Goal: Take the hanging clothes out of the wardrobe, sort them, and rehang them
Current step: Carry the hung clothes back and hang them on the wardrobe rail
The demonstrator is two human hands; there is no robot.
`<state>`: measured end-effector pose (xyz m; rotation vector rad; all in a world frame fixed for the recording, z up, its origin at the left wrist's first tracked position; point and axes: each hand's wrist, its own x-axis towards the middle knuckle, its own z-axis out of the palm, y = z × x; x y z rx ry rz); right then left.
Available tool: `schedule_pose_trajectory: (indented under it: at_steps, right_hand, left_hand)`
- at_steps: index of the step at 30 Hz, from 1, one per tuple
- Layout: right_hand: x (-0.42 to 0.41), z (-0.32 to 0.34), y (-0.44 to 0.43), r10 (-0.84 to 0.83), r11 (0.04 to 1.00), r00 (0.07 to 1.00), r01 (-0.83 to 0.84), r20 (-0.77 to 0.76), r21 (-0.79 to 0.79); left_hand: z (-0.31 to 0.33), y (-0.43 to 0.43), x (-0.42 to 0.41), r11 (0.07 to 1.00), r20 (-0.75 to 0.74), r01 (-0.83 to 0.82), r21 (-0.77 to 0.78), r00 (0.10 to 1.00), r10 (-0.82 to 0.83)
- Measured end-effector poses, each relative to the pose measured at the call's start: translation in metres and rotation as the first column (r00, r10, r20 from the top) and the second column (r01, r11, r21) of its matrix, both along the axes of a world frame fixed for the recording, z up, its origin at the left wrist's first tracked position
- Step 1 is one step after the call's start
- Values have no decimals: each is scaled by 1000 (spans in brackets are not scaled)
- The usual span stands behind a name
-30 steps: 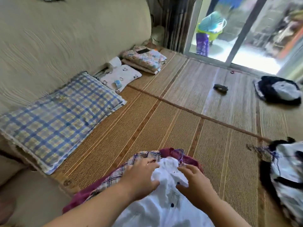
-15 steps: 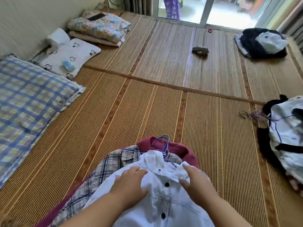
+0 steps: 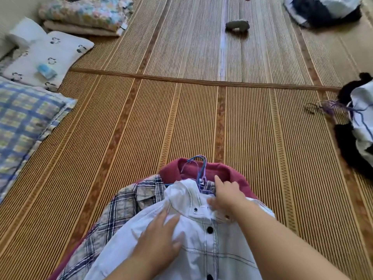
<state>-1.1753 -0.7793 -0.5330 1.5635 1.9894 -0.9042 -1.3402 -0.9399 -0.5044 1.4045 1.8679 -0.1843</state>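
A white shirt [image 3: 201, 235] with dark buttons lies on top of a pile on the woven mat, over a plaid shirt [image 3: 125, 205] and a maroon garment [image 3: 224, 170]. Blue and purple hanger hooks [image 3: 198, 168] stick out at the collars. My left hand [image 3: 159, 241] rests flat on the white shirt's chest, fingers spread. My right hand [image 3: 226, 194] is at the collar, forefinger stretched toward the hangers, the other fingers bent on the collar edge.
A black and white clothes pile [image 3: 359, 126] with purple hangers lies at the right edge, another [image 3: 325, 9] at the far right. Checked bedding [image 3: 26, 118], a white pillow [image 3: 46, 57] and folded quilts [image 3: 84, 15] line the left side. A small grey object [image 3: 237, 26] lies on the mat.
The view has tilted down and closer. My right hand moved up from the shirt's shoulder to the collar by the hangers. My left hand slid a little lower on the white shirt.
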Motion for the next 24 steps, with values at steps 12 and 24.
schedule_pose_trajectory:
  at_steps: [12, 24]
  right_hand:
    - [12, 64, -17, -121, 987, 940, 79, -320, -143]
    - [7, 262, -71, -15, 996, 811, -40, -584, -81]
  left_hand:
    - [58, 22, 18, 964, 114, -147, 221, 986, 125]
    - [262, 24, 36, 730, 52, -368, 576, 907, 417]
